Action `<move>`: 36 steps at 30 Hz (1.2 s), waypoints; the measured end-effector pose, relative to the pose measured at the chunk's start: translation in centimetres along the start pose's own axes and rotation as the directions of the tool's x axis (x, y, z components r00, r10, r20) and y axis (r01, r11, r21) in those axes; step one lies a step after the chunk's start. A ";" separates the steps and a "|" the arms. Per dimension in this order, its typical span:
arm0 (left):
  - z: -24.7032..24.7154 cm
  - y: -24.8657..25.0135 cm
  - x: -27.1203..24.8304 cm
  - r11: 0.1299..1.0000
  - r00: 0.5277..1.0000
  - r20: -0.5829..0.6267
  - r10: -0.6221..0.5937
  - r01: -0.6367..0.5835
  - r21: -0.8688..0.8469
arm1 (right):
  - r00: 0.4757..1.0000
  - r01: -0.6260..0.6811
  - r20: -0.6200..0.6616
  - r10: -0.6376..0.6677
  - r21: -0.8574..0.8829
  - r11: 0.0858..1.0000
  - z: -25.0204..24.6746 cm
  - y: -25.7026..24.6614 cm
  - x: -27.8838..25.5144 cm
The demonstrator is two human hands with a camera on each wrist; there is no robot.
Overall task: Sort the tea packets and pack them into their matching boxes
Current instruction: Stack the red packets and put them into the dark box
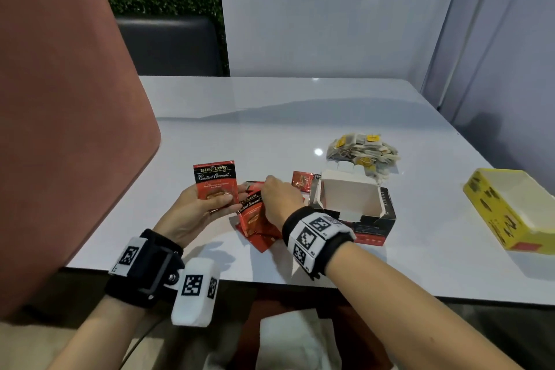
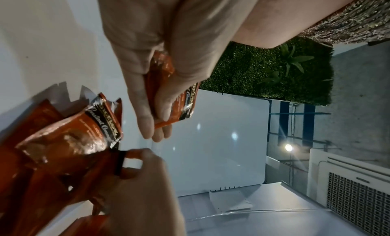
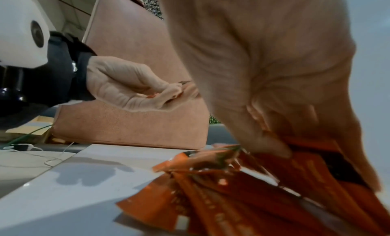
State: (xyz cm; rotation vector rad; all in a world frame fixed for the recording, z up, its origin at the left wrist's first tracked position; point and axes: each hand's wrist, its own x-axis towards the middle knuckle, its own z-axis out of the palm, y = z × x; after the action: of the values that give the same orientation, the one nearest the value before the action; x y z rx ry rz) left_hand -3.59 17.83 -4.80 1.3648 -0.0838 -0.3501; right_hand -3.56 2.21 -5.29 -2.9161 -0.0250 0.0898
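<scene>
The left hand (image 1: 201, 208) holds a red foil tea packet (image 1: 215, 179) upright between thumb and fingers, its printed face toward the person and its long axis vertical. Just to its right, the right hand (image 1: 279, 198) pinches the top of another red packet in a fanned pile of red foil packets (image 1: 258, 219) on the white glossy surface (image 1: 300, 117). Right of the pile stands an open black-and-red cardboard box (image 1: 372, 219). A heap of pale paper tea bags (image 1: 363, 150) lies beyond it, and a yellow open box (image 1: 507, 207) sits far right.
</scene>
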 end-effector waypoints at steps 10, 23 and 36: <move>-0.9 0.7 0.9 0.997 0.986 -0.166 0.012 -0.024 -0.071 | 0.954 0.124 -0.294 -0.051 0.232 0.965 -8.2 2.2 -1.5; 2.3 0.1 -0.5 0.883 0.961 0.087 -0.264 0.277 -0.380 | 0.926 0.107 -0.375 -0.043 0.152 0.983 -7.1 1.6 -2.2; 3.6 -1.0 -0.5 0.917 0.980 0.009 -0.201 0.191 -0.350 | 0.914 0.330 -0.274 -0.298 0.079 0.941 -5.2 -0.2 -4.7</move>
State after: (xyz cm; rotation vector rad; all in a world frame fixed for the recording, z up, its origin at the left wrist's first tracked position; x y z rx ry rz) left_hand -5.20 14.42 -4.98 1.0245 0.1349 -0.4905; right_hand -7.98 1.14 0.05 -2.7330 -0.4289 -0.3305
